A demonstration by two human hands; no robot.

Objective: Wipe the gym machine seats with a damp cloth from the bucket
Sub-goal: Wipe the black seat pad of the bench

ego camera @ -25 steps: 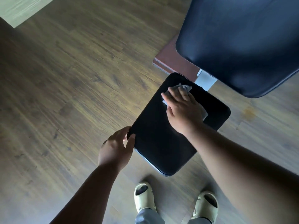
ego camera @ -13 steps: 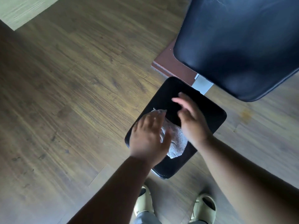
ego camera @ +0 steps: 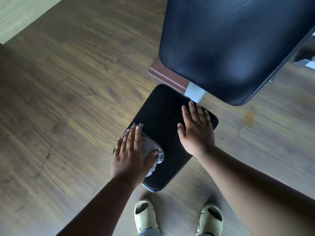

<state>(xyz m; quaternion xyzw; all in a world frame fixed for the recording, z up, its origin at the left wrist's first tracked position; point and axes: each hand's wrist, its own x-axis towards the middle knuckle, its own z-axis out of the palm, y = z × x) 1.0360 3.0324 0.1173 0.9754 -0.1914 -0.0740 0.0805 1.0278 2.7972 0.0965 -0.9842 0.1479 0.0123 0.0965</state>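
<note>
Seat on floor, long axis running near-left to far-right, narrow end toward feet. L hand flat, fingers spread, pressing cloth at seat's left edge. R hand flat, open on seat's far-right part.

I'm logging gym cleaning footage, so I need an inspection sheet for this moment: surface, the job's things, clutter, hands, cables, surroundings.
Surface: black padded seat, low, its near end towards the person's feet.
Job's things: grey cloth bunched on the seat's left side; no bucket in view.
Clutter: nothing seen.
Hands: left hand flat on the cloth, pressing it to the seat; right hand open, palm down on bare seat, holding nothing.
Cables: nothing seen.
Surroundings: larger black pad above and beyond the seat; white bracket and reddish-brown base beneath it; wood-look floor; pale slides on the feet.
</note>
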